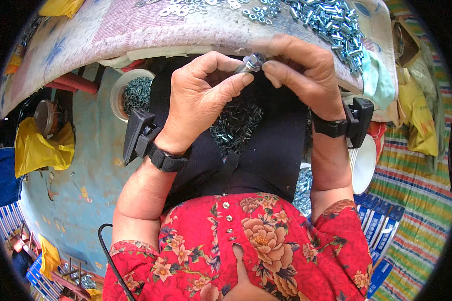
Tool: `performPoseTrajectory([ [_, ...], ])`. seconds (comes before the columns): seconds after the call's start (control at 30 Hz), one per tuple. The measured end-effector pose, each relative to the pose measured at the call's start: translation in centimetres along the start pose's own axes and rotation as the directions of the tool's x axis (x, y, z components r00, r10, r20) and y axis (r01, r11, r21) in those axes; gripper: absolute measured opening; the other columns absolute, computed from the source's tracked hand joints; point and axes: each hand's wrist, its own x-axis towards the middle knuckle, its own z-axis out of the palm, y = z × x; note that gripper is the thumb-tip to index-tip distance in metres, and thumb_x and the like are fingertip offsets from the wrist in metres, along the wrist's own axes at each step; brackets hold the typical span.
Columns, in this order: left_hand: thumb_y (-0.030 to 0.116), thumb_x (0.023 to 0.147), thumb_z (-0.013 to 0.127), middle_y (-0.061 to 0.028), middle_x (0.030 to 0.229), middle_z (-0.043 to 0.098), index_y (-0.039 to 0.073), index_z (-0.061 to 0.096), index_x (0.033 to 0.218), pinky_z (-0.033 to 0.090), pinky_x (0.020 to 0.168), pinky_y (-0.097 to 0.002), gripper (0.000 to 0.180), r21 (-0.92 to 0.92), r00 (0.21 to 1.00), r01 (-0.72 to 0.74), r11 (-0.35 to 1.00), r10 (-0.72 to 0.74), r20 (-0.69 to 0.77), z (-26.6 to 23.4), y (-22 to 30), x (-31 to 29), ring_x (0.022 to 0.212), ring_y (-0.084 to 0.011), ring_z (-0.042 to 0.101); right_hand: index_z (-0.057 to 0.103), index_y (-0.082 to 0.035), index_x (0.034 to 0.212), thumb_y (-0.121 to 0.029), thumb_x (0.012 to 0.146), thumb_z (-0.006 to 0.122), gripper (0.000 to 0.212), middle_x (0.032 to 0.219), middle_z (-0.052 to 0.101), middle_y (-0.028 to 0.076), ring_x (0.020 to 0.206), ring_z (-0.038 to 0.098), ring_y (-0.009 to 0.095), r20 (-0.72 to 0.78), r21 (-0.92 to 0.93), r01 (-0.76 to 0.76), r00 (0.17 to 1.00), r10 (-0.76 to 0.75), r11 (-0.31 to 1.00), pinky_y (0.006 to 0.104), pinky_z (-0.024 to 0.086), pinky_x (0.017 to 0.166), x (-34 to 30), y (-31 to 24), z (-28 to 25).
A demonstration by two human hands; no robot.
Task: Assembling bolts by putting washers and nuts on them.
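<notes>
Worktop (75, 50), draped in a pale, worn, patterned cloth, along the upper edge, beyond both hands. Bucket (116, 95), white, round, holding small metal nuts; below the worktop's edge, left of the hands. Washers (178, 9), flat silver metal rings, scattered on the worktop, above the left hand. Left hand (201, 88), black strap at the wrist; thumb and forefinger pinched narrow around the lower end of the fastener. Dark metal pieces (236, 125), small and heaped, on black fabric at the lap, below the gap between the hands. Fastener (254, 60), silver metal, cylindrical shank with a wider faceted, collared end; raised between the hands, near side of the worktop edge. Long axis slanting from lower left, at the left fingertips, to upper right; wider end turned toward the right hand. Left hand the nearer, being in contact. Right hand (301, 65), fingers bent, narrowly spaced, just beside the wider end; forefinger blurred, so contact or grip cannot be told. Sleeves (331, 25), silver metal tubes, piled on the worktop beyond the right hand. Rag (379, 83), pale turquoise fabric, hanging at the worktop's right edge.
</notes>
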Motion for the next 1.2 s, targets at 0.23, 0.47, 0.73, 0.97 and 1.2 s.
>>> performPoseTrajectory([
  [0.23,0.005,0.074,0.069,0.0002,0.070,0.061,0.001,0.062,0.082,0.042,0.055,-0.0169,0.011,0.000,0.998,-0.055,0.998,0.055,-0.030,0.3,-0.7,0.1,0.061,-0.0021,0.052,0.057,-0.002,0.075,-0.015,0.077,0.066,0.015,0.058,0.052,0.005,0.045,0.044,0.012,0.036,-0.520,0.226,0.969,-0.243,0.824,0.0265,0.036,0.044,0.6,1.1,0.1],
  [0.47,0.004,0.072,0.070,0.0018,0.067,0.059,0.001,0.062,0.081,0.040,0.052,-0.0168,0.013,-0.004,0.995,-0.103,0.995,0.103,0.006,0.9,-0.7,0.2,0.059,-0.0016,0.050,0.055,-0.001,0.100,-0.041,0.091,0.043,0.043,0.095,0.057,0.008,0.087,0.053,0.015,-0.368,0.137,0.179,0.922,-0.118,0.974,0.0271,0.041,0.074,1.4,2.9,0.5],
  [0.73,0.003,0.073,0.069,-0.0021,0.066,0.060,0.004,0.056,0.078,0.043,0.049,-0.0173,0.014,-0.148,0.992,0.006,0.989,-0.025,-0.124,-1.5,-0.6,1.1,0.056,-0.0053,0.055,0.046,0.008,0.118,-0.023,0.079,0.063,0.053,0.101,0.058,0.018,0.088,0.060,0.026,0.001,0.520,-0.060,0.998,0.069,0.852,0.0345,0.045,0.080,-5.6,-3.8,6.3],
  [0.97,-0.001,0.073,0.067,-0.0021,0.070,0.061,0.002,0.058,0.079,0.043,0.051,-0.0173,0.011,-0.170,0.999,0.022,0.985,-0.016,0.038,-1.3,0.3,0.8,0.058,-0.0044,0.054,0.060,-0.002,0.102,-0.005,0.078,0.059,0.024,0.072,0.060,0.010,0.059,0.059,0.017,-0.204,-0.133,0.152,0.963,-0.178,0.979,0.0262,0.045,0.055,0.8,0.7,2.6],
  [1.2,0.005,0.065,0.072,-0.0057,0.066,0.057,0.001,0.056,0.072,0.044,0.053,-0.0248,0.017,0.325,0.983,-0.182,0.928,0.165,0.077,-1.6,-1.0,0.3,0.059,-0.0117,0.054,0.052,-0.004,0.065,-0.021,0.076,0.063,0.023,0.058,0.052,0.014,0.053,0.054,0.031,0.044,-0.417,0.162,0.986,-0.158,0.895,0.0360,0.040,0.046,0.3,1.2,2.3],
])
